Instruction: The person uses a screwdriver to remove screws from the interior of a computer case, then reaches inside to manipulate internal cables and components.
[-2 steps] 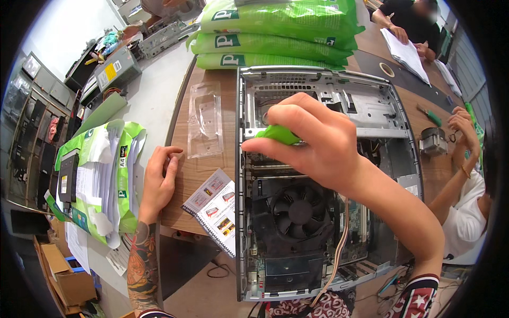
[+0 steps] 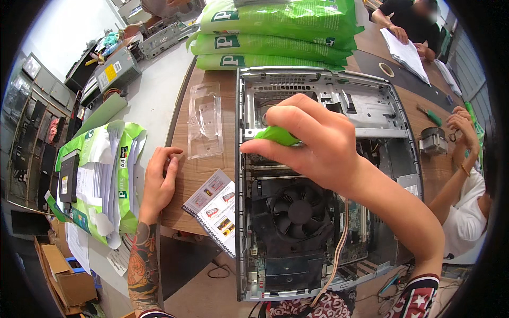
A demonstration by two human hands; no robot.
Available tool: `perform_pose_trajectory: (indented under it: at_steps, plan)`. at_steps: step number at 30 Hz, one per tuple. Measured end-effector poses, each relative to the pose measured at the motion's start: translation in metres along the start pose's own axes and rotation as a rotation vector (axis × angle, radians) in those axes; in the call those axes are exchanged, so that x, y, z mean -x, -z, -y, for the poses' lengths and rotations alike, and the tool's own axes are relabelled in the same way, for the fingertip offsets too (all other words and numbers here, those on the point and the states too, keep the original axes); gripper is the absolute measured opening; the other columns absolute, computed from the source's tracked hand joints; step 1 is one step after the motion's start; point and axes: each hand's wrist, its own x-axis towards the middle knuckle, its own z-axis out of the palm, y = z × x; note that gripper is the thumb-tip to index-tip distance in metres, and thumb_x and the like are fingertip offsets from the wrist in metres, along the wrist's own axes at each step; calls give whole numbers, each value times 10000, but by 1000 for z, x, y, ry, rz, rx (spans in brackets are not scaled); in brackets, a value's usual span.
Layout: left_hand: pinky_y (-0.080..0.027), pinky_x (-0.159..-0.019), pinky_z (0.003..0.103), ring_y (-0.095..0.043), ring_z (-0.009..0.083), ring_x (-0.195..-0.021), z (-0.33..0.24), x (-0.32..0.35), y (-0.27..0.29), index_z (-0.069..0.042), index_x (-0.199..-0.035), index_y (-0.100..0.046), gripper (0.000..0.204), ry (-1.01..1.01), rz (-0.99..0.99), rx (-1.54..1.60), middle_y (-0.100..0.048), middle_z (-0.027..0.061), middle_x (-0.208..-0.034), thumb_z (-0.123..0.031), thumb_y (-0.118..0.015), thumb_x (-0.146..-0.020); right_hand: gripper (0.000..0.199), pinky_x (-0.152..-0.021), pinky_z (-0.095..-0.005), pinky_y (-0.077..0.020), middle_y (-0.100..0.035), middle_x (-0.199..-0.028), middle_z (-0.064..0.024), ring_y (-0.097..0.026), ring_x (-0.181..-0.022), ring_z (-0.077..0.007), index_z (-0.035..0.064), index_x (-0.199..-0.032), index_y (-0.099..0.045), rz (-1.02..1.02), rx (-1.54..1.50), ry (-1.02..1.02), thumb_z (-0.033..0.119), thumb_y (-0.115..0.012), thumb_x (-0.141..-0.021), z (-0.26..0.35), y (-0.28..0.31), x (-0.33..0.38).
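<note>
An opened desktop computer case [image 2: 241,212] lies in front of me, its black fan [image 2: 299,212] and circuit boards showing. Above its silver crossbar my right hand [image 2: 323,140] is closed around a bright green handle, seemingly of a screwdriver [image 2: 280,135]; its shaft is hidden from this angle. Thumb and index finger pinch the handle near the bar's left end. My left hand [image 2: 161,177] holds nothing and rests at the table's left edge, fingers loosely curled and thumb apart. Beside it lie a clear plastic tray [image 2: 205,122] and a spiral-bound booklet [image 2: 214,209].
Green paper packs [image 2: 275,42] are stacked behind the case. An opened pack [image 2: 124,180] stands left, a black drive [image 2: 69,177] against it. To the right are a small metal motor-like part [image 2: 433,141], a green-handled tool [image 2: 430,114], a tape roll [image 2: 386,69] and two people's hands.
</note>
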Motion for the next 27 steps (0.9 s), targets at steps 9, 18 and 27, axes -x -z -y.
perform_pose_trajectory:
  at_steps: [9, 18, 27]
  plan:
    - [-434, -713, 331, -521, 227, -776, -3, -1, 1, -5, -1075, -624, 160, -36, -5, -31, -539, 106, -885, -78, -537, -963, 288, -468, -301, -471, -539, -759, -32, -578, -551, -166, 102, -893, -626, 2, 81, 28, 308, -807, -803, 5, 2, 0]
    - [-439, -729, 346, -539, 243, -795, -5, 0, 1, -4, -1066, -626, 160, -44, -1, -59, -548, 110, -887, -85, -533, -964, 282, -469, -307, -485, -529, -767, -42, -592, -549, -173, 109, -900, -620, -1, 64, 28, 321, -788, -816, 6, 0, 0]
    - [-422, -731, 351, -508, 237, -764, -9, 2, 3, -26, -1074, -631, 163, -45, 6, -91, -535, 103, -879, -87, -535, -957, 271, -439, -309, -496, -584, -747, -73, -626, -524, -209, 73, -895, -576, 228, 337, -3, 307, -714, -892, 20, 11, -14]
